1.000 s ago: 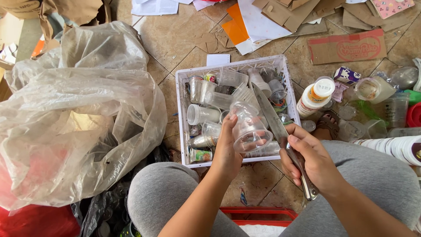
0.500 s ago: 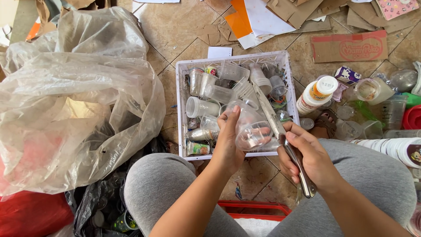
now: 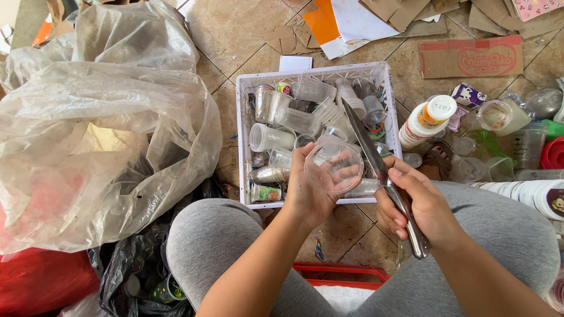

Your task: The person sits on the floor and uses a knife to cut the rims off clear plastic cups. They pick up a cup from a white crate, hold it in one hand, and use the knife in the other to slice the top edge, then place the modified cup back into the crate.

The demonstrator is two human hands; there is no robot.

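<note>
Your left hand (image 3: 308, 191) is curled around a clear plastic cup (image 3: 333, 166), fingers wrapped round its side and its open mouth tipped up toward you, held just above the near edge of the white crate (image 3: 242, 147) full of clear cups and small bottles. Your right hand (image 3: 414, 205) is closed in a fist round the handle of a knife (image 3: 376, 167), the blade angled up and away over the crate, passing just beside the cup's right rim. A big clear plastic bag (image 3: 100, 129) lies to your left; cardboard scraps (image 3: 470, 56) and a white bottle (image 3: 426, 120) lie beyond the crate.
</note>
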